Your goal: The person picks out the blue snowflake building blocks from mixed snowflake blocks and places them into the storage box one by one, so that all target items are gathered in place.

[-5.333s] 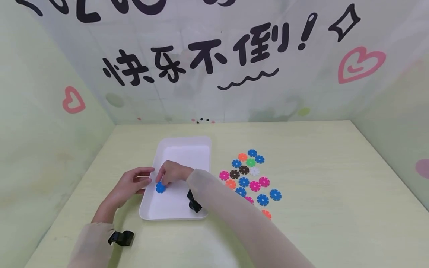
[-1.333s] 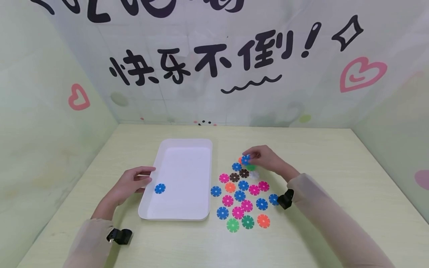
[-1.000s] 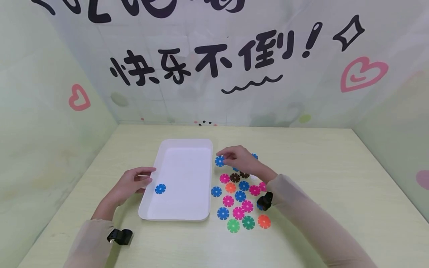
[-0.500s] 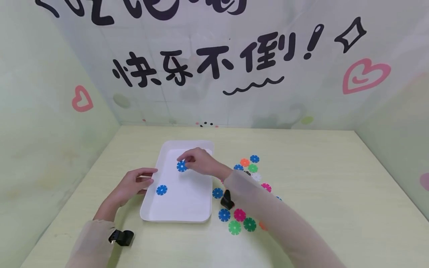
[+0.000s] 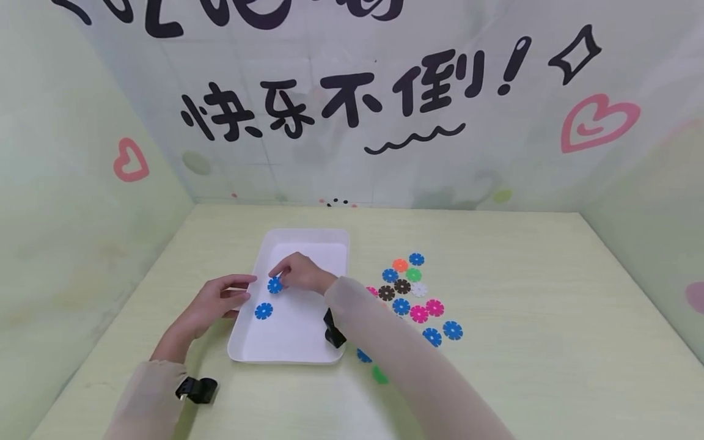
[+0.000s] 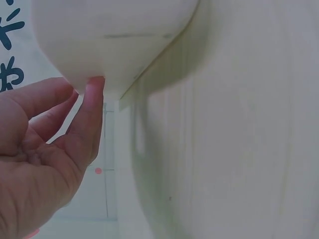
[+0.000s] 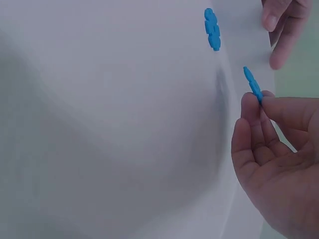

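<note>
My right hand (image 5: 301, 272) is over the left part of the white tray (image 5: 305, 357), pinching a blue interlocking disc (image 5: 274, 285) between thumb and fingertips. The right wrist view shows this disc (image 7: 252, 83) edge-on and tilted. Below it in the head view, a second blue notched disc (image 5: 264, 311) lies on the tray floor. My left hand (image 5: 220, 299) stays at the tray's left side, its fairly straight fingers at the outer rim. In the left wrist view the thumb (image 6: 92, 107) overlaps the tray's outer wall (image 6: 124, 55).
Right of the tray lie several loose notched discs, among them an orange one (image 5: 400, 265), a white one (image 5: 419, 289), a brown one (image 5: 402, 286) and a pink one (image 5: 434, 307). My right sleeve (image 5: 407, 360) hides some of them. A printed backdrop (image 5: 330, 171) stands behind the table.
The right hand has picked up a second blue disc from the upper part of the loose group and carried it left over the tray. The first blue disc was released there. The left hand stays put.
</note>
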A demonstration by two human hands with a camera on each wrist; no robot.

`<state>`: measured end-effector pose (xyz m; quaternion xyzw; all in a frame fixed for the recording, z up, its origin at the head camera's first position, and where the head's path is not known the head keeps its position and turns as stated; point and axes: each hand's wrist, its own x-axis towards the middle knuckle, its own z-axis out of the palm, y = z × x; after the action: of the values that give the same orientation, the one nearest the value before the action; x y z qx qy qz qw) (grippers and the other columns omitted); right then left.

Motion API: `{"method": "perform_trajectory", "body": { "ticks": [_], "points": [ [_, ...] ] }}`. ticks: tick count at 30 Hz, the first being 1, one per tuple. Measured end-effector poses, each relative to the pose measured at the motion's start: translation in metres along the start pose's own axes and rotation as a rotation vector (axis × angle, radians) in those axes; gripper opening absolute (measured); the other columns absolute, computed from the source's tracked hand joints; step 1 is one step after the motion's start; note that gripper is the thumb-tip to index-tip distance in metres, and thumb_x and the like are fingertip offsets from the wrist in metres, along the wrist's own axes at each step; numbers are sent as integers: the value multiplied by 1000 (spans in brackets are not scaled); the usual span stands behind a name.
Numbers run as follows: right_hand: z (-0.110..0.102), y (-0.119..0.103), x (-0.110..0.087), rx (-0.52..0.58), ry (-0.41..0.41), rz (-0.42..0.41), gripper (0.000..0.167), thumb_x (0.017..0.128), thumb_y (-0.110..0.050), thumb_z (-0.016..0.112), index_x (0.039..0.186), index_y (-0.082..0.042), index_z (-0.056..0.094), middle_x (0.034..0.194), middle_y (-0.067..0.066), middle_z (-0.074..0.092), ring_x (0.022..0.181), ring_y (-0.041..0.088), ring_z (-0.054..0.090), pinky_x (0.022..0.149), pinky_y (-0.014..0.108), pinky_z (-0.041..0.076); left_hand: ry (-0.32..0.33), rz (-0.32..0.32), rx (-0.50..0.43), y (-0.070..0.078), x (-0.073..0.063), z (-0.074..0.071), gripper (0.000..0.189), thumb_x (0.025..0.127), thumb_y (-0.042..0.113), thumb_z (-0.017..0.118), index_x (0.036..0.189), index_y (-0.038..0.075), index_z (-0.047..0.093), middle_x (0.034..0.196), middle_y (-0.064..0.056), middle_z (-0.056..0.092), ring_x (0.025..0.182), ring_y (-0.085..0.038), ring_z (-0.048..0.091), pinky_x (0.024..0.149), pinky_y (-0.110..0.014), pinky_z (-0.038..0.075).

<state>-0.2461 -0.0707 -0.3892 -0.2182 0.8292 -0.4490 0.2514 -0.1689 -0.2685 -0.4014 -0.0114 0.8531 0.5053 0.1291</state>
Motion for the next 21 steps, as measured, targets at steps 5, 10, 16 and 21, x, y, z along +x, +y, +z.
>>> {"method": "perform_trajectory", "body": {
  "ticks": [5, 10, 16, 21],
  "points": [
    [6, 8, 2, 4, 3, 26, 23, 87, 1, 58, 107, -4, 68, 83, 2, 64, 69, 11, 54, 69, 17, 45, -2, 0, -16, -2, 0, 1, 44, 92, 15, 56, 133, 5, 45, 128, -21, 45, 110, -36, 51, 77, -38, 52],
    [14, 9, 4, -28, 24, 28, 23, 86, 0, 60, 108, -4, 68, 84, 2, 61, 71, 11, 53, 70, 16, 45, -3, 4, -31, 0, 0, 2, 44, 92, 15, 57, 133, 5, 45, 127, -21, 46, 109, -35, 51, 77, -38, 52],
    [21, 6, 8, -72, 51, 42, 22, 86, -3, 63, 107, -5, 68, 79, -1, 60, 70, 10, 53, 66, 15, 45, 4, -3, -16, 2, 0, 2, 45, 92, 16, 57, 133, 5, 45, 127, -21, 45, 109, -35, 51, 77, -37, 52],
    [22, 5, 10, -117, 45, 34, 22, 86, -5, 64, 107, -6, 69, 80, -2, 60, 70, 9, 53, 66, 15, 44, 6, -4, -17, 2, 0, 2, 44, 92, 14, 56, 133, 5, 45, 127, -22, 45, 109, -35, 51, 77, -37, 52]
  ]
}}
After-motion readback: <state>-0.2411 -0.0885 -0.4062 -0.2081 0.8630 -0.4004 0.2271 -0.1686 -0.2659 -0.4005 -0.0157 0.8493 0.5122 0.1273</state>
